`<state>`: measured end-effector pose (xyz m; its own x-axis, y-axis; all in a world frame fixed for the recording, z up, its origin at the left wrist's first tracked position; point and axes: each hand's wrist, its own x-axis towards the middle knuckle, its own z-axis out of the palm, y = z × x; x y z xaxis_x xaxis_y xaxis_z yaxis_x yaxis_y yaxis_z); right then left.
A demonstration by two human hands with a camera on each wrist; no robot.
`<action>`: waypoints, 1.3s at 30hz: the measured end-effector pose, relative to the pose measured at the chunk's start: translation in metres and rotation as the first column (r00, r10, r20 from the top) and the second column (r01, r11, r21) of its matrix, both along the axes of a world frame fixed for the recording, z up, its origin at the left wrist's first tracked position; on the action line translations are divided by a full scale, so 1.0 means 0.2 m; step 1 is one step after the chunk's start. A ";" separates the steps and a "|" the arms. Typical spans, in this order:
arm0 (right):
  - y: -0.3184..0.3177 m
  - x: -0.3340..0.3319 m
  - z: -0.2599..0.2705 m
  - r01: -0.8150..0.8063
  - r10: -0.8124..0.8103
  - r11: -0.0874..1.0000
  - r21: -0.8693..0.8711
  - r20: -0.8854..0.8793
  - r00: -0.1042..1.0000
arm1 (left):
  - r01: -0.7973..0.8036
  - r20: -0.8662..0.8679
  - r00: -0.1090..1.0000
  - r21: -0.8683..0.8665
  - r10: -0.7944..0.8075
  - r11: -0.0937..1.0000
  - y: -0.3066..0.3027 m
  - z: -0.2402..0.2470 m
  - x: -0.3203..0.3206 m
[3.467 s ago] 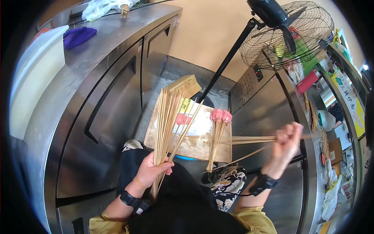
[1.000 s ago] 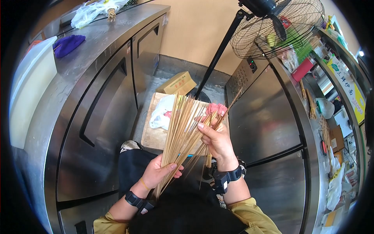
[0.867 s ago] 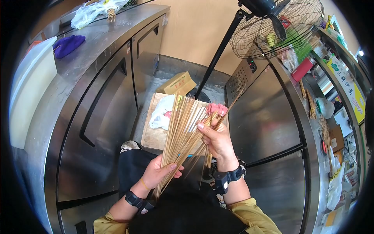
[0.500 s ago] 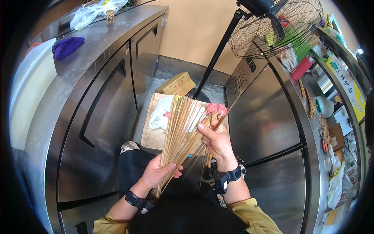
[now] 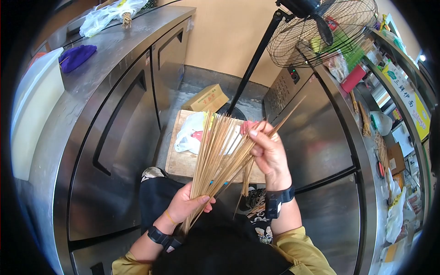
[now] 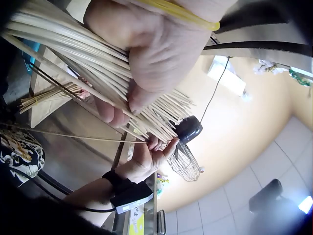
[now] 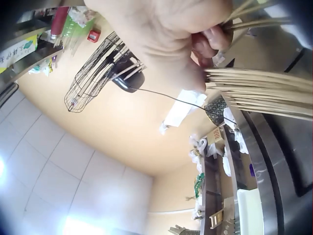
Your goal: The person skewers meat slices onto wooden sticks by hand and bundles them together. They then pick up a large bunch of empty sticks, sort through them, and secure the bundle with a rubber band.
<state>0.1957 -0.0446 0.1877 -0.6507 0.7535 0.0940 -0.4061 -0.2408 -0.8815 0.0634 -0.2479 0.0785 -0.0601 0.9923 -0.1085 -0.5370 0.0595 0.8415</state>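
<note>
In the head view my left hand [image 5: 186, 205] grips a thick bundle of thin wooden skewers [image 5: 208, 160] near its lower end, the upper ends fanned out. My right hand [image 5: 271, 153] pinches several skewers on the bundle's right side, higher up, their tips pointing up and right. Behind that hand, partly hidden, skewers with pink pieces [image 5: 246, 127] lie on a wooden board [image 5: 178, 164]. A white plastic bag [image 5: 189, 133] with something pink rests on the board. The left wrist view shows the skewers [image 6: 78, 49] passing under the left palm.
A cardboard box [image 5: 205, 98] stands behind the board. The black stand fan [image 5: 321, 32] rises at the back right. Steel cabinets flank both sides; the left counter carries a purple cloth [image 5: 78, 57] and a pale bin [image 5: 39, 114], the right one a red bottle [image 5: 354, 79].
Over the last half second, my right hand has moved a little right and up, spreading the skewers it pinches. Earlier it was far right with other skewers. The left hand keeps its grip.
</note>
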 end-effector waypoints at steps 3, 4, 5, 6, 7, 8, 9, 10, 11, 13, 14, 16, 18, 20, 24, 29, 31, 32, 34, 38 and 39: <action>0.10 0.04 0.11 0.081 -0.077 0.994 0.080 -0.052 0.996 | 0.001 -0.003 1.000 0.003 -0.001 1.000 0.00 0.01 0.00; 0.15 0.07 0.13 0.105 -0.095 0.987 0.125 -0.085 0.992 | -0.001 0.002 1.000 0.006 0.001 1.000 0.00 0.01 0.00; 0.19 0.10 0.17 0.171 -0.149 0.974 0.148 -0.149 0.978 | -0.005 0.006 1.000 0.008 0.005 1.000 0.00 0.02 0.01; 0.22 0.13 0.22 0.236 -0.199 0.958 0.165 -0.213 0.957 | -0.009 0.011 1.000 0.010 0.009 1.000 0.00 0.03 0.01; 0.25 0.18 0.27 0.304 -0.258 0.938 0.167 -0.250 0.933 | -0.015 0.003 1.000 0.011 0.015 1.000 0.00 0.02 0.00; 0.28 0.24 0.32 0.369 -0.313 0.914 0.167 -0.287 0.905 | -0.021 -0.006 1.000 0.012 0.021 1.000 0.00 0.02 0.00; 0.30 0.30 0.36 0.456 -0.390 0.872 0.179 -0.311 0.867 | -0.028 -0.013 1.000 0.014 0.028 1.000 0.00 0.01 0.00; 0.31 0.38 0.39 0.537 -0.459 0.822 0.191 -0.335 0.823 | -0.039 -0.008 0.999 0.011 0.039 0.999 0.00 0.00 -0.01; 0.34 0.48 0.42 0.558 -0.468 0.807 0.194 -0.367 0.804 | -0.053 -0.002 0.999 0.009 0.054 0.999 0.00 -0.01 -0.01; 0.34 0.68 0.46 0.560 -0.414 0.794 0.239 -0.462 0.784 | -0.099 0.014 0.995 0.008 0.099 0.995 -0.01 -0.03 -0.03; 0.33 0.74 0.46 0.545 -0.352 0.790 0.280 -0.521 0.778 | -0.127 0.024 0.992 0.008 0.127 0.992 -0.01 -0.04 -0.05; 0.30 0.79 0.44 0.643 -0.454 0.713 0.278 -0.516 0.726 | -0.184 0.030 0.982 -0.001 0.184 0.983 -0.01 -0.05 -0.06; 0.28 0.75 0.39 0.567 -0.415 0.782 0.258 -0.463 0.783 | -0.239 0.019 0.971 -0.020 0.239 0.971 -0.02 -0.04 -0.07; 0.20 0.62 0.32 0.500 -0.422 0.855 0.139 -0.375 0.825 | -0.254 0.032 0.967 -0.015 0.254 0.967 -0.03 -0.02 -0.07; 0.20 0.50 0.20 0.233 -0.229 0.972 -0.009 -0.225 0.947 | -0.267 0.016 0.964 -0.008 0.267 0.964 -0.06 0.00 -0.06; 0.13 0.20 0.06 0.105 -0.111 0.989 -0.103 -0.051 0.993 | -0.274 -0.007 0.962 -0.014 0.274 0.961 -0.06 0.01 -0.04; 0.21 0.19 0.06 0.055 -0.074 0.988 -0.145 -0.125 0.989 | -0.270 -0.016 0.963 -0.015 0.269 0.963 -0.06 0.02 -0.03; 0.24 0.20 0.08 0.031 -0.057 0.986 -0.164 -0.158 0.986 | -0.268 -0.020 0.963 -0.016 0.267 0.963 -0.06 0.03 -0.02; 0.26 0.22 0.16 0.031 -0.045 0.993 -0.114 -0.125 0.991 | -0.275 -0.035 0.961 -0.014 0.274 0.961 -0.07 0.03 -0.02; 0.31 0.28 0.17 -0.037 0.031 0.993 -0.112 -0.059 0.998 | -0.330 -0.039 0.943 -0.014 0.329 0.944 -0.08 0.00 -0.05; 0.28 0.23 0.09 0.017 -0.011 0.995 -0.100 0.058 0.998 | -0.339 -0.045 0.940 -0.035 0.338 0.940 -0.08 0.00 -0.05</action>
